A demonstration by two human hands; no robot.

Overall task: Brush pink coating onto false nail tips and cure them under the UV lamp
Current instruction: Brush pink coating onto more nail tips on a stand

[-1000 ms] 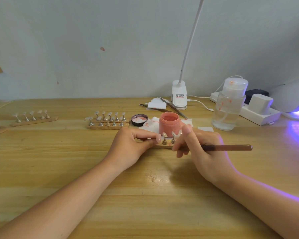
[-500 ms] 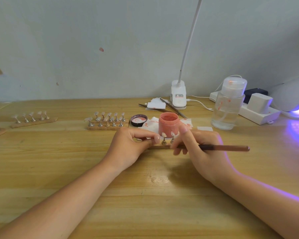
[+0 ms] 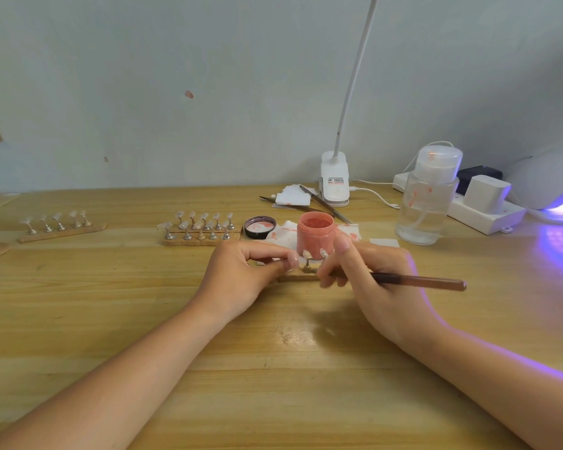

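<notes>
**Pink coating: steadying the strip and brushing the mounted tips**

Pink coating is sitting in the open jar (image 3: pixel 315 234), which is standing just behind the work, with its lid (image 3: pixel 259 227) lying beside it on the wooden table (image 3: pixel 273 368). The left hand (image 3: pixel 241 277) is pinching the near end of the wooden strip (image 3: pixel 298 278), fingers curled on it, holding it flat. The right hand (image 3: pixel 368 280) is gripping the brush (image 3: pixel 416 282) like a pen, handle pointing right; the bristle end is hidden behind the fingers. Two false nail tips (image 3: pixel 307 254) are standing on metal stands between the hands.

For a clean coat, the operator is probably best bracing the right little finger on the table, loading little product, and stroking from base to free edge. The strip should stay pinned throughout. Further racks of tips (image 3: pixel 202 226) are waiting to the left. The UV lamp (image 3: pixel 553 183) is glowing violet at far right, well apart.
</notes>
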